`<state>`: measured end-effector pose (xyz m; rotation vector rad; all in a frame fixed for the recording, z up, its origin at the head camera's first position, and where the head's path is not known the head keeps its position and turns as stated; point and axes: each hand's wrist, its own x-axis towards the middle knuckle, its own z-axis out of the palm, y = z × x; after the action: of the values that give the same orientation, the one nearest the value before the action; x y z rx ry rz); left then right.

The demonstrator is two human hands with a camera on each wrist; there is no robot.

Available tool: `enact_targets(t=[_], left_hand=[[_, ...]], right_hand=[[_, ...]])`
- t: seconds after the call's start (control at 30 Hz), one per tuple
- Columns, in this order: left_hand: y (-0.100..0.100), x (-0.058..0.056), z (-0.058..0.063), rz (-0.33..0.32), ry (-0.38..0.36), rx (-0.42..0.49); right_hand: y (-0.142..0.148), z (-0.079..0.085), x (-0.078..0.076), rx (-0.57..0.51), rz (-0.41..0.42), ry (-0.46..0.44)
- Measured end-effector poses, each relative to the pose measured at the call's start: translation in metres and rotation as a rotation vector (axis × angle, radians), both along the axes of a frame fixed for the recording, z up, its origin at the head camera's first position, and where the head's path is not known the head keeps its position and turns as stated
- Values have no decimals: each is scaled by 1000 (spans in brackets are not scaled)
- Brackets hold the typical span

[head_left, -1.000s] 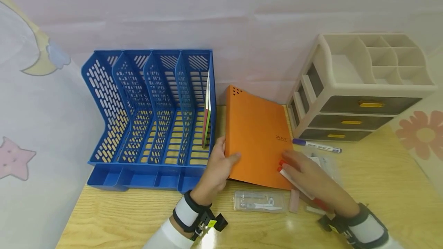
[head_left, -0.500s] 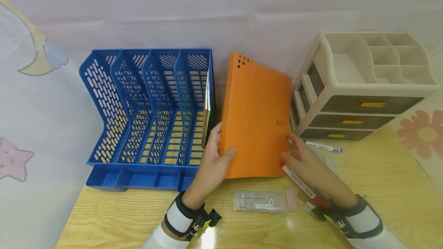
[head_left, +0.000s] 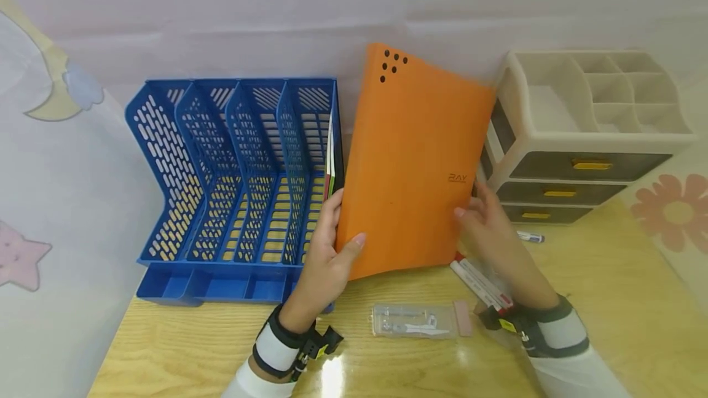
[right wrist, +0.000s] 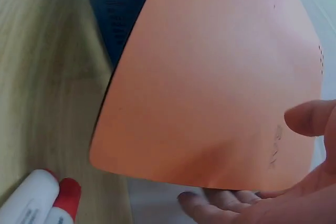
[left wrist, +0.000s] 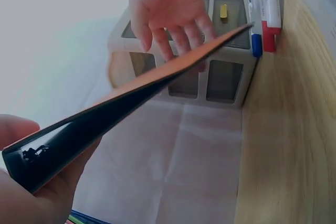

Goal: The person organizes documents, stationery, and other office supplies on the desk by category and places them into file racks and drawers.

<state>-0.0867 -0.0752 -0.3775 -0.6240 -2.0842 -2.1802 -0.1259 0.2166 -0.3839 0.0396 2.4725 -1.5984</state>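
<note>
An orange folder (head_left: 415, 158) printed "RAY" is held up off the table, tilted, with black dots at its top left corner. My left hand (head_left: 323, 257) grips its spine edge, thumb on the front cover and fingers behind. At the opposite edge is my right hand (head_left: 498, 241), its thumb in front and its fingers behind. In the right wrist view those fingers (right wrist: 207, 203) are loosely extended along the edge, the thumb apart from the cover. The left wrist view shows the folder's dark inner side (left wrist: 89, 129). Red-capped markers (head_left: 481, 284) lie below my right hand.
A blue file rack (head_left: 238, 220) with thin booklets (head_left: 330, 158) in its rightmost slot stands left. The beige drawer unit (head_left: 594, 140) stands right, another marker (head_left: 531, 236) before it. Nearer lie a clear plastic case (head_left: 412, 320) and a pink strip (head_left: 463, 318).
The folder has risen off the table toward the camera, the left hand moving with it. My right hand has moved up along its edge, away from the red-capped markers, which now lie below it.
</note>
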Motion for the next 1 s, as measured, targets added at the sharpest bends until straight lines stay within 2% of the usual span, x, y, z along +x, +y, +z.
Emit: enact_targets(t=[0.1,0.2,0.27,0.43,0.5,0.6,0.67,0.87,1.0], left_hand=[[-2,-1,1,-16,-6,48],[-4,-3,1,-34,-21,88],[-4,-4,1,-43,-26,100],[-6,-6,0,-75,-44,86],[-6,-6,0,-98,-61,80],[-3,-6,-1,-117,-90,84],[-2,-6,-2,-107,-104,95],[-2,-10,-5,21,-125,169],[-7,-13,-3,70,-149,223]], right_hand=[[-2,2,-3,-63,-100,45],[-4,4,-4,-207,-206,110],[-6,4,-4,-340,-270,148],[-6,4,-7,-627,-367,201],[-4,4,-6,-669,-387,227],[-2,7,-4,-667,-402,271],[-1,10,-1,-640,-381,289],[-7,17,7,-541,-306,295],[-12,17,10,-527,-278,300]])
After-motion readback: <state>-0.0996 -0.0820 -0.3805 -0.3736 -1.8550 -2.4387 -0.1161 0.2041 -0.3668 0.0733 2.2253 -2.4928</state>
